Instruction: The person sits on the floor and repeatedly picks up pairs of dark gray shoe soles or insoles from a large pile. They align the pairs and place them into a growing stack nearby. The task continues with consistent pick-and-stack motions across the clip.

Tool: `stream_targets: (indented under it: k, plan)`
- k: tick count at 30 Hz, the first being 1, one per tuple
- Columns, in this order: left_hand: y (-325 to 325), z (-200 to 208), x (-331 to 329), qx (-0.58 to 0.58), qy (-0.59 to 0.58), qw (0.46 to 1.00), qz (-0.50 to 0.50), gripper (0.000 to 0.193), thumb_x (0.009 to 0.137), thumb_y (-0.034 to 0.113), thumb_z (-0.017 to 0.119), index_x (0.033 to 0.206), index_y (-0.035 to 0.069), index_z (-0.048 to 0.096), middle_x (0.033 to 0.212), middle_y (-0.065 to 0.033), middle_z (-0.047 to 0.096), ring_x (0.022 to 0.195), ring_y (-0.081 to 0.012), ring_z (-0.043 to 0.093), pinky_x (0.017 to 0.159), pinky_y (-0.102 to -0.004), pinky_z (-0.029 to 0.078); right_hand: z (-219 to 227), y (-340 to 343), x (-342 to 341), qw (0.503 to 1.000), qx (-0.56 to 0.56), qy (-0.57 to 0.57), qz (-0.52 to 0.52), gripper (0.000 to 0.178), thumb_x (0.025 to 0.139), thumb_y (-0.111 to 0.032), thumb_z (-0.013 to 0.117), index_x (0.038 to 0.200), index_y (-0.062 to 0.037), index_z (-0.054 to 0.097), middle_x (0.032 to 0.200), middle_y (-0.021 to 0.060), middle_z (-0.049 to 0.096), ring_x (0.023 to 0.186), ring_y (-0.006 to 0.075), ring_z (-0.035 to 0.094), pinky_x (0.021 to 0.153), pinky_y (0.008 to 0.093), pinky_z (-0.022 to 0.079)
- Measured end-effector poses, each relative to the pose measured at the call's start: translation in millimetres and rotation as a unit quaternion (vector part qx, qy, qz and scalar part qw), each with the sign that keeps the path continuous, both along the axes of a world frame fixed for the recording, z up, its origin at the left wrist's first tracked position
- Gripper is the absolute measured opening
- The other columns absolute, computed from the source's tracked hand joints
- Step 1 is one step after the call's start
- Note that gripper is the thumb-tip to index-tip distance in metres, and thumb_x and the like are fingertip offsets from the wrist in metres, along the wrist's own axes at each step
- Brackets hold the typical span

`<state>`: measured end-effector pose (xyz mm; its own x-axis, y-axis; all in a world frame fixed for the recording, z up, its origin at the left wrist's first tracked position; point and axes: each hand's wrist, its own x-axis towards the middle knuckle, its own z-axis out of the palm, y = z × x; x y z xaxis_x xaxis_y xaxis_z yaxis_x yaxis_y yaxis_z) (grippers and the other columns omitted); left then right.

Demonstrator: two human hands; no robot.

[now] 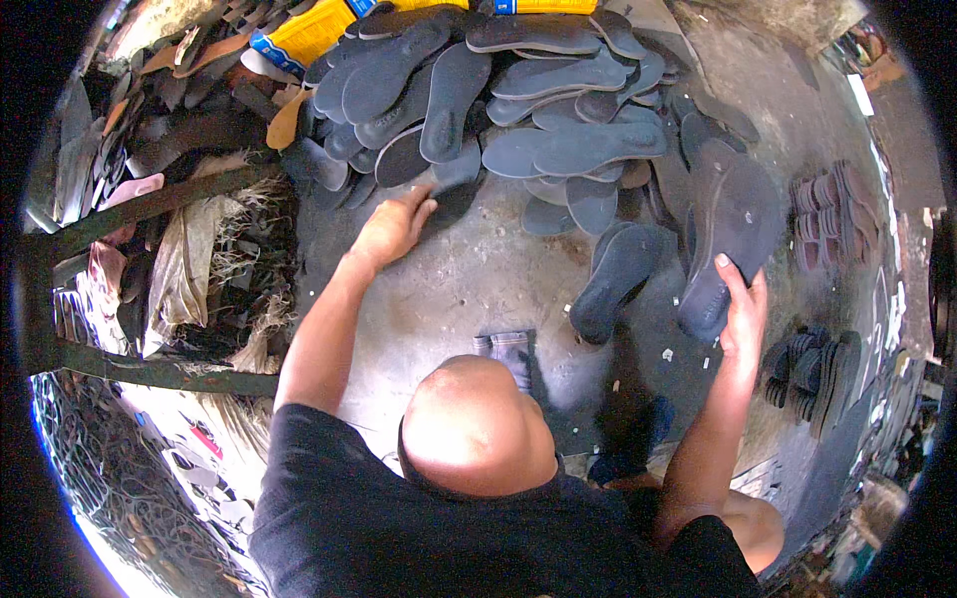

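Observation:
My right hand point(743, 304) grips a large dark grey shoe sole point(733, 224) by its near end, with the thumb on the upper face. To the left, my left hand point(392, 231) reaches to the near edge of the pile, its fingers closed at the edge of a grey sole point(459, 171). Its fingertips are partly hidden there. Many more grey soles point(598, 149) lie heaped and overlapping beyond both hands. Between the hands, a pair of dark soles point(623, 279) rests on the concrete floor, one partly over the other.
Yellow and blue sacks point(309, 38) lie behind the pile. On the left stand a dark frame point(159, 209) and heaps of scraps. Striped strapped sandals point(832, 214) sit in rows at right, with dark sandals point(812, 374) nearer. A small grey folded piece point(508, 351) lies on the floor.

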<state>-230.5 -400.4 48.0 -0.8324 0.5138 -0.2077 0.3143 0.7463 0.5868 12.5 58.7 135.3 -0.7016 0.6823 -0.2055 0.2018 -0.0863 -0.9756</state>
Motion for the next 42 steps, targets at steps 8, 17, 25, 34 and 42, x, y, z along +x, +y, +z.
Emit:
stream_targets:
  k: [8, 17, 25, 34, 42]
  plan:
    - [62, 35, 47, 0.391, -0.249, 0.855, 0.233, 0.036, 0.108, 0.03, 0.059, 0.137, 0.008, 0.06, 0.112, -0.0008, 0.071, 0.098, -0.0098, 0.067, 0.084, -0.0298, 0.056, 12, -57, -25, 0.982, -0.14, 0.026, 0.126, 0.052, 0.089, -0.023, 0.08, 0.132, 0.0015, 0.062, 0.122, 0.0108, 0.07, 0.109, 0.0231, 0.067, 0.095, 0.0384, 0.053]
    - [163, 15, 78, 0.386, -0.236, 0.885, 0.113, 0.045, 0.103, 0.03, 0.068, 0.138, 0.004, 0.057, 0.125, -0.0059, 0.068, 0.106, -0.0175, 0.067, 0.089, -0.0333, 0.056, -8, -58, -34, 0.93, 0.206, -0.133, 0.272, 0.093, 0.085, -0.036, 0.085, 0.151, 0.0025, 0.033, 0.146, 0.0239, 0.052, 0.134, 0.031, 0.053, 0.114, 0.0405, 0.04]
    - [212, 74, -26, 0.269, 0.039, 0.962, -0.019, 0.038, 0.097, 0.02, 0.072, 0.129, 0.002, 0.062, 0.11, -0.0121, 0.073, 0.103, -0.0208, 0.07, 0.093, -0.0349, 0.056, 117, 126, 56, 0.81, 0.472, -0.291, 0.191, 0.064, 0.08, -0.028, 0.083, 0.131, 0.0007, 0.057, 0.122, 0.0224, 0.065, 0.115, 0.0361, 0.064, 0.101, 0.0417, 0.048]
    - [369, 75, -24, 0.091, 0.01, 0.978, -0.188, 0.051, 0.094, 0.033, 0.074, 0.134, 0.003, 0.061, 0.124, -0.0181, 0.073, 0.118, -0.0336, 0.069, 0.102, -0.0418, 0.052, -68, 151, 179, 0.845, 0.4, -0.354, -0.032, 0.076, 0.08, -0.033, 0.083, 0.137, 0.0042, 0.05, 0.136, 0.0281, 0.058, 0.125, 0.0453, 0.057, 0.107, 0.0481, 0.046]
    - [458, -26, 22, 0.024, -0.056, 0.996, -0.062, 0.053, 0.094, 0.037, 0.072, 0.132, 0.001, 0.063, 0.124, -0.0209, 0.072, 0.116, -0.0373, 0.068, 0.1, -0.0437, 0.052, -174, 176, 153, 0.798, 0.377, -0.456, -0.112, 0.092, 0.071, -0.039, 0.087, 0.138, 0.0045, 0.041, 0.134, 0.0273, 0.057, 0.127, 0.0454, 0.054, 0.108, 0.0508, 0.045]
